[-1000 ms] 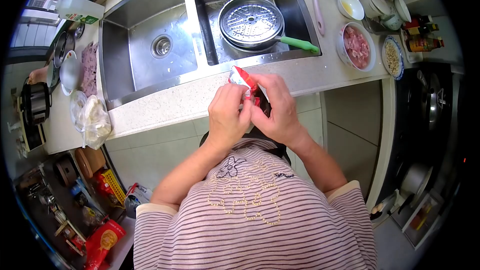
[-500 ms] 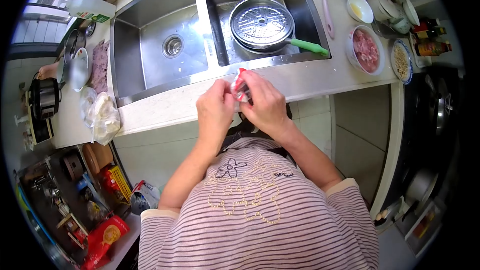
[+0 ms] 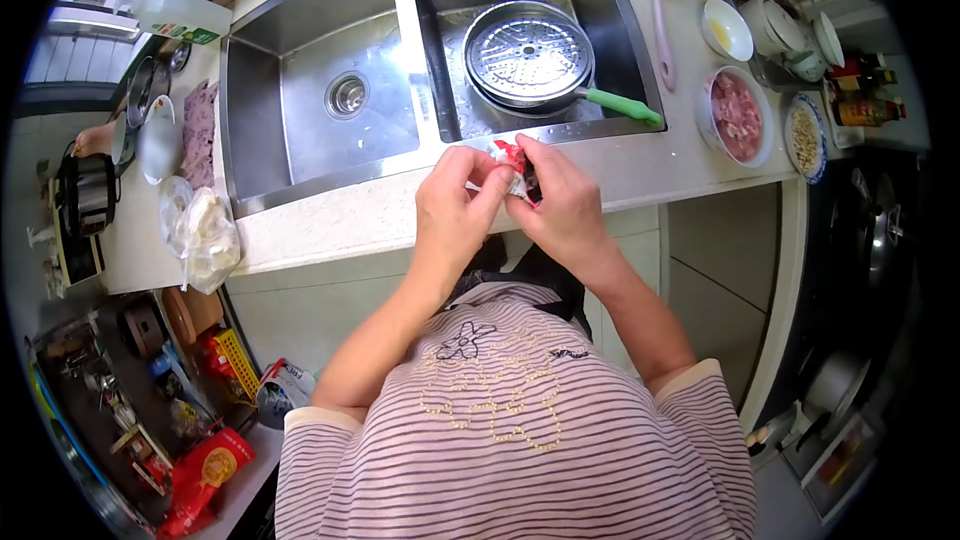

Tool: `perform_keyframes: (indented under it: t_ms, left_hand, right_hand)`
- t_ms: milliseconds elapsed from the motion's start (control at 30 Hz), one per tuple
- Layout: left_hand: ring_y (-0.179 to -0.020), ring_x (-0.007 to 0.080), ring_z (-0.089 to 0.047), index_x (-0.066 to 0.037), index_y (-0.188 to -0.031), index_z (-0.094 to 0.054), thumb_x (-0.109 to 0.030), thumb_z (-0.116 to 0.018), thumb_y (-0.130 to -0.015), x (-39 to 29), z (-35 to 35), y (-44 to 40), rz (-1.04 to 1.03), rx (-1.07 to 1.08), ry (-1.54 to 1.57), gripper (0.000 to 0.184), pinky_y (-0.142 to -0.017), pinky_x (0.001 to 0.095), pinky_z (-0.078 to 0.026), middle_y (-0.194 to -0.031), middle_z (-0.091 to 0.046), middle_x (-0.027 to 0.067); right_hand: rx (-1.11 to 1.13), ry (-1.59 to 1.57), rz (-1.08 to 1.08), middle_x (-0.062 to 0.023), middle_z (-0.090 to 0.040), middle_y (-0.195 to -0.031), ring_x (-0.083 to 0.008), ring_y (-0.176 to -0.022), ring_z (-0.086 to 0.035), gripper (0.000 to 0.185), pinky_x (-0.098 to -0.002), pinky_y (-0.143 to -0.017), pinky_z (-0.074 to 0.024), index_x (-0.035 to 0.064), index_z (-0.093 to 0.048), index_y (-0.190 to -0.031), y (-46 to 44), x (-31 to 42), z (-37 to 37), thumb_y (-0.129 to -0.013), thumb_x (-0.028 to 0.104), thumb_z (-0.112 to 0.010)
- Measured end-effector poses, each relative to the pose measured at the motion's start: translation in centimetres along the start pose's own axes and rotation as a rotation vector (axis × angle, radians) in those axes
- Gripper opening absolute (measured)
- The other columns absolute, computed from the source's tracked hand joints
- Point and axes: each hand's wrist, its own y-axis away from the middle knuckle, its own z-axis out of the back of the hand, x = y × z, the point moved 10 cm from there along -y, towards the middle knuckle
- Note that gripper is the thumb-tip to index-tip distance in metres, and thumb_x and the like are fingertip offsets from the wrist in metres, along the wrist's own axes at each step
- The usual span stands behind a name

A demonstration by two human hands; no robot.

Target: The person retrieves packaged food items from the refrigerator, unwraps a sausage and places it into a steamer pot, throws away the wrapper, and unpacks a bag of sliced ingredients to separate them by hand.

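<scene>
In front of the sink's near rim, my two hands grip a small red-and-white packet point(image 3: 509, 154) between them. My left hand point(image 3: 455, 202) pinches its left side with thumb and fingers. On the other side, my right hand point(image 3: 562, 198) is closed on the packet, and a dark part shows beside its fingers. The packet's contents cannot be made out. Beyond my hands, a perforated metal steamer tray point(image 3: 530, 52) lies over a pan with a green handle point(image 3: 625, 107) in the right sink basin point(image 3: 445, 90).
At right stand a bowl of raw meat point(image 3: 737, 118), a plate of chopped pieces point(image 3: 805, 137) and a small bowl point(image 3: 727, 30). A pink brush point(image 3: 660, 20) lies by the sink. Left are a plastic bag point(image 3: 210, 240) and the left basin point(image 3: 300, 130).
Both hands and the packet have shifted slightly to the right. My left thumb now lies across the packet, and more of its red part shows above my fingers.
</scene>
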Motion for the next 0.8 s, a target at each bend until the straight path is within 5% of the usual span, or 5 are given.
perform_keyframes:
  t_ms: [167, 367, 567, 800]
  left_hand:
    - [-0.062, 0.0122, -0.057, 0.003, -0.08, -0.056, -0.005, -0.062, -0.081, -0.2, 0.1, -0.2, -0.019, -0.032, -0.061, 0.01, -0.055, 0.0243, -0.046, -0.073, -0.058, 0.0078]
    - [-0.057, 0.017, -0.057, 0.002, -0.076, -0.051, -0.002, -0.059, -0.08, -1.2, 0.4, -0.1, -0.34, -0.216, -0.287, 0.01, -0.053, 0.0268, -0.047, -0.069, -0.054, 0.0112]
    - [-0.06, 0.0091, -0.053, 0.002, -0.079, -0.053, -0.004, -0.059, -0.082, 2.1, 0.4, -0.8, 0.056, -0.147, 0.079, 0.009, -0.055, 0.0226, -0.044, -0.071, -0.057, 0.0044]
    - [-0.067, 0.0069, -0.053, 0.002, -0.08, -0.058, -0.009, -0.062, -0.083, 1.7, -0.5, -1.5, 0.099, 0.1, 0.043, 0.012, -0.06, 0.0225, -0.044, -0.073, -0.059, 0.0023]
  right_hand:
    - [0.006, 0.016, 0.005, -0.0131, -0.061, -0.099, -0.0302, -0.085, -0.061, 0.051, -0.0378, -0.071, -0.0504, 0.0011, -0.051, -0.112, -0.1, 0.2, 0.0, -0.065, 0.007, -0.069]
    - [0.013, 0.04, 0.047, -0.015, -0.061, -0.102, -0.0307, -0.087, -0.062, 0.051, -0.0379, -0.071, -0.0506, 0.0011, -0.05, -0.114, -0.4, 0.1, -0.7, -0.066, 0.008, -0.069]
    - [-0.006, -0.015, 0.011, -0.0155, -0.061, -0.099, -0.0312, -0.085, -0.062, 0.053, -0.038, -0.07, -0.0506, 0.0015, -0.05, -0.114, -0.5, -0.5, -0.5, -0.066, 0.008, -0.07]
    - [-0.012, -0.175, -0.1, -0.0138, -0.06, -0.101, -0.0313, -0.087, -0.062, 0.051, -0.038, -0.069, -0.0498, 0.003, -0.048, -0.11, 0.4, -1.7, -0.5, -0.066, 0.01, -0.073]
